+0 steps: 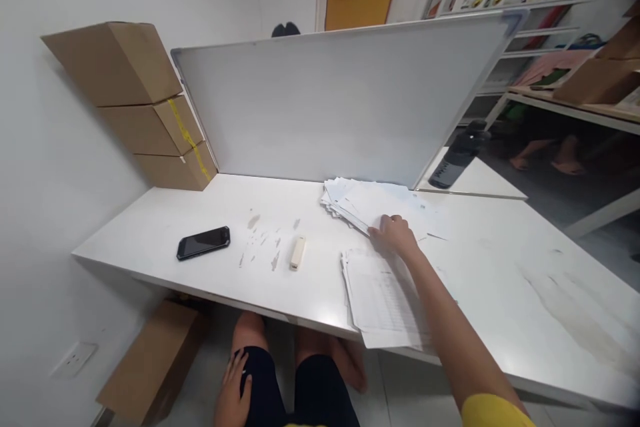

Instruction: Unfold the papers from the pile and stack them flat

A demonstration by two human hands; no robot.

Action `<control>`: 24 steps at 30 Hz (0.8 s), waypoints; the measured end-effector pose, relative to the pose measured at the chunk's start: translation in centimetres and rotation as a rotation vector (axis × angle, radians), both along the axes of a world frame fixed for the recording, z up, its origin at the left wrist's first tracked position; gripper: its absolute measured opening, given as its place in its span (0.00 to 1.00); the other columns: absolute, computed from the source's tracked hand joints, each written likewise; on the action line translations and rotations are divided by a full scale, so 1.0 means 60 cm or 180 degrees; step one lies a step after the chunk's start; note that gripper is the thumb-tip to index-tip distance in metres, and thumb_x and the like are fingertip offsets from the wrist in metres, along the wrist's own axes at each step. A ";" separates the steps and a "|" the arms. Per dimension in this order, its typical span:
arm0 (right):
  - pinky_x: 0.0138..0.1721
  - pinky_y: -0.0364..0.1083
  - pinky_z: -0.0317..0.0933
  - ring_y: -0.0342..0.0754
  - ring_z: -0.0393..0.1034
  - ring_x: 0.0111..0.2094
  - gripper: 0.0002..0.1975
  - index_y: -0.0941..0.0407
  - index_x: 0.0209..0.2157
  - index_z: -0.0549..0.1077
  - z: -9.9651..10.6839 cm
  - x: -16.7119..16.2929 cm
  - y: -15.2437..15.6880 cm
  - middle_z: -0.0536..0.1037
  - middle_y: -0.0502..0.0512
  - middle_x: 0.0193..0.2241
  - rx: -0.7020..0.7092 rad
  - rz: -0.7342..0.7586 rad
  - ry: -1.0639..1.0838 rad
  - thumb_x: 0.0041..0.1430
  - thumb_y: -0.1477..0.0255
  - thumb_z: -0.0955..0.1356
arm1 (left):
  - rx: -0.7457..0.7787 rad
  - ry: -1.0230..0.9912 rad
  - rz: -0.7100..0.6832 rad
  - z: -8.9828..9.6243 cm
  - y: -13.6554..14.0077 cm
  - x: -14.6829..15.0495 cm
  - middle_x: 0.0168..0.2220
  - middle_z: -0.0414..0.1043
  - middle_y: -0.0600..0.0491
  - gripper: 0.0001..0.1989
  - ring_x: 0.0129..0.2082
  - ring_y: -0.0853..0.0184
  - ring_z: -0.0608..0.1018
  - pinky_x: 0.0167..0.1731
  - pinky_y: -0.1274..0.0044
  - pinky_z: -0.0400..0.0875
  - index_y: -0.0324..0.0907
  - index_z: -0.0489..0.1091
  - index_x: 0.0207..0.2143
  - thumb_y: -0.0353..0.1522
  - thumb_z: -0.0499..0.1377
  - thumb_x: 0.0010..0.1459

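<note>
Nearest, we see the left hand (pixel 234 383) resting on the left thigh (pixel 263 373), fingers loosely spread; beyond it, printed sheets (pixel 383 300) lie at the near edge of the white table (pixel 310 300); farther, the right hand (pixel 396 235) touches the fanned papers (pixel 377 201), fingers curled, though we cannot tell whether they pinch one; behind stands a whiteboard (pixel 325 107).

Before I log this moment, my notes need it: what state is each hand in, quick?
Left hand: open, resting on the dark shorts.
Right hand: curled at the upper papers; whether it grips any cannot be told.
</note>
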State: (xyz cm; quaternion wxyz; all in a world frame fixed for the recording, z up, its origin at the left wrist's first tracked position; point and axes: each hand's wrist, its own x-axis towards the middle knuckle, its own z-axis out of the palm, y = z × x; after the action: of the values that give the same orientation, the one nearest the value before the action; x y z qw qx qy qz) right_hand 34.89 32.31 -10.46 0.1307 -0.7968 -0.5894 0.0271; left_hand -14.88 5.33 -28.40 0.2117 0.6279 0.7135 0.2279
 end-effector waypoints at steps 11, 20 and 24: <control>0.58 0.56 0.46 0.64 0.53 0.60 0.39 0.69 0.57 0.60 -0.004 -0.062 0.120 0.61 0.75 0.58 0.0232 -0.0205 0.0161 0.57 0.50 0.61 | -0.0016 -0.0109 0.0020 0.008 0.005 0.002 0.58 0.68 0.52 0.22 0.61 0.58 0.66 0.60 0.63 0.61 0.46 0.71 0.52 0.38 0.49 0.58; 0.42 0.50 0.58 0.58 0.65 0.47 0.26 0.60 0.50 0.70 -0.018 -0.020 0.149 0.72 0.68 0.46 -0.0007 -0.0061 0.0250 0.61 0.55 0.60 | -0.0078 -0.0071 -0.0139 -0.019 -0.010 -0.005 0.59 0.66 0.49 0.21 0.62 0.58 0.64 0.60 0.61 0.60 0.44 0.68 0.55 0.35 0.49 0.60; 0.35 0.46 0.56 0.55 0.69 0.40 0.19 0.58 0.40 0.76 0.009 -0.030 0.115 0.76 0.65 0.38 -0.0117 -0.0012 0.0364 0.62 0.62 0.59 | 0.0011 -0.0075 -0.0092 0.004 -0.013 0.005 0.58 0.67 0.49 0.22 0.62 0.58 0.64 0.60 0.60 0.60 0.44 0.68 0.55 0.33 0.49 0.60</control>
State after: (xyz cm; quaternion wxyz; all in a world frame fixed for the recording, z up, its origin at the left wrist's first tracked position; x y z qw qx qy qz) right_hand 33.08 39.23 -9.94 0.1496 -0.7973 -0.5788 0.0832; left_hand -14.55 4.58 -28.17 0.2223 0.6357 0.7014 0.2335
